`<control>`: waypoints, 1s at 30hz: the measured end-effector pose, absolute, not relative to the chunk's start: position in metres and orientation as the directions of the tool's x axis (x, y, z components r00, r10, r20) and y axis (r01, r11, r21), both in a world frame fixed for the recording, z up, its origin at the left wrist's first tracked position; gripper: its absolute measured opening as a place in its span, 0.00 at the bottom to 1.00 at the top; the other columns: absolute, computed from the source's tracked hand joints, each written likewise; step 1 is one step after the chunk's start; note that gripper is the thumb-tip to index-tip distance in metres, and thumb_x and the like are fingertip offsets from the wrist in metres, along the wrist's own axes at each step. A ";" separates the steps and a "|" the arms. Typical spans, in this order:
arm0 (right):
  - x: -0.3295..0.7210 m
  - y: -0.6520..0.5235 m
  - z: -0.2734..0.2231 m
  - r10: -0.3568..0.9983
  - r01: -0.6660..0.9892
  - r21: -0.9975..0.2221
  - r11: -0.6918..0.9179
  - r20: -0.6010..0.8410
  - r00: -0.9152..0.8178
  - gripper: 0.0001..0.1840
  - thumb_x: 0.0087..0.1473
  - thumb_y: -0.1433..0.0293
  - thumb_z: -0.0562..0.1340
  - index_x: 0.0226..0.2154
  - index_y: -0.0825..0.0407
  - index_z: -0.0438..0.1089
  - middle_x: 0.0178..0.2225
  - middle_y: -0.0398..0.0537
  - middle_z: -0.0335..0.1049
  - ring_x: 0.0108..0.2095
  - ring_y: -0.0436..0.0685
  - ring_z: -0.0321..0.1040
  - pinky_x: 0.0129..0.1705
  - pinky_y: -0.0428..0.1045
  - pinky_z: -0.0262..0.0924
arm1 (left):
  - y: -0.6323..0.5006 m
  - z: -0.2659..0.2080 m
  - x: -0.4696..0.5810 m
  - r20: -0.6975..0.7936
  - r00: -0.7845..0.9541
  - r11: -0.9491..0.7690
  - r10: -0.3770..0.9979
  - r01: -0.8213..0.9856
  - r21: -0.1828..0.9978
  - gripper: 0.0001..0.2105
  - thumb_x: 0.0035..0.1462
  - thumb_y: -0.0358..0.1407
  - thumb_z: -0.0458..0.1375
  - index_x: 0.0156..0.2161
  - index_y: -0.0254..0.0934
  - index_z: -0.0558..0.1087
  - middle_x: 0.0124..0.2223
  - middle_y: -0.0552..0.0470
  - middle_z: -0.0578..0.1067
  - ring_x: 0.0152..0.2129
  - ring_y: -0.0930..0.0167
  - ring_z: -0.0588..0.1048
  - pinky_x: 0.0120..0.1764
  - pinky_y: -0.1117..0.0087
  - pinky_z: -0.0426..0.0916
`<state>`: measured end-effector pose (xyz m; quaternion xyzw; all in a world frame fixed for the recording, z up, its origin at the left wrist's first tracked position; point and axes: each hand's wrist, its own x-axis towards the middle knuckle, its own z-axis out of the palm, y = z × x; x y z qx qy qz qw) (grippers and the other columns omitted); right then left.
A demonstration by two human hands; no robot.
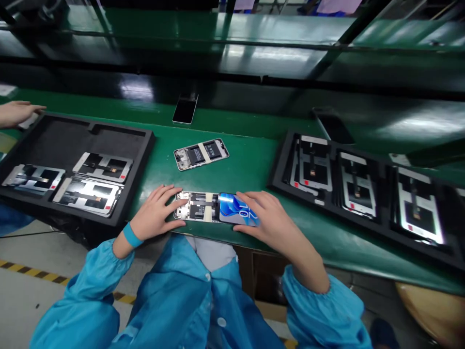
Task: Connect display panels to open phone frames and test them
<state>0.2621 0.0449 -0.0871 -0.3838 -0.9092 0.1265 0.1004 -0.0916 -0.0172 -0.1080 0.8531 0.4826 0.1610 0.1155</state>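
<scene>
An opened phone body (pixel 194 209) lies crosswise at the near edge of the green bench, its circuit board, black battery and a pale strip showing. Over its right part is a phone screen (pixel 229 207) with a blue picture and digits. My left hand (pixel 152 213) grips the body's left end, with a fingertip on the board area and the thumb along the near edge. My right hand (pixel 271 218) holds the screen's right end between thumb and fingers, covering that end. A second opened phone body (pixel 201 154) lies just beyond, battery up.
A black foam tray (pixel 65 131) with several screen assemblies stands left; another black tray (pixel 278 174) with stacked ones stands right. A dark phone (pixel 185 108) and another phone (pixel 334 126) lie farther back. Another person's hand (pixel 18 114) is at far left. A shelf (pixel 203 58) spans the back.
</scene>
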 end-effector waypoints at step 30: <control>0.263 0.064 -0.076 0.694 0.630 -0.420 0.653 -0.002 -0.720 0.36 0.62 0.50 0.62 0.66 0.49 0.60 0.56 0.58 0.67 0.56 0.68 0.65 0.56 0.62 0.65 | -0.018 -0.101 -0.091 0.092 0.611 -0.616 0.786 0.787 0.040 0.28 0.66 0.55 0.54 0.64 0.41 0.67 0.68 0.41 0.64 0.64 0.50 0.64 0.64 0.47 0.62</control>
